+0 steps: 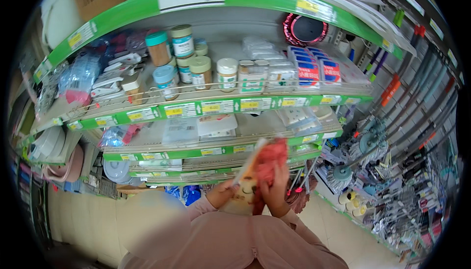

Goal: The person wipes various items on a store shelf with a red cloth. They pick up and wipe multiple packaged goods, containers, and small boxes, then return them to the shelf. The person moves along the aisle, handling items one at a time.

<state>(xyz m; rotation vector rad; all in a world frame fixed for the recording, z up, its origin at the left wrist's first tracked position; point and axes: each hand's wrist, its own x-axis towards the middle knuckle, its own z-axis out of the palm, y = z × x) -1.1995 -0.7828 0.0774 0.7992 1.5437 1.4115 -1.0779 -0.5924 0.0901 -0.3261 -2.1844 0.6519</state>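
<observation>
Close in front of my chest I hold a flat cream package (243, 194) with a simple smiling face drawn on it. My left hand (223, 193) is closed on its left edge. Against its right side lies a crumpled red piece (271, 161), cloth or wrapping; I cannot tell which, nor whether it is part of the package. My right hand (275, 190) has its fingers closed round that red piece. Both are tilted, with their upper ends blurred and leaning to the right, in front of the lower shelves.
A green-edged shelf (211, 107) carries several lidded jars (200, 72), red-and-blue packets (308, 67) and bagged goods (83, 75). A lower shelf (186, 153) holds flat packs (218, 124). Long-handled mops and brushes (368, 144) crowd the right. A blurred pale round shape (154, 220) covers the lower left.
</observation>
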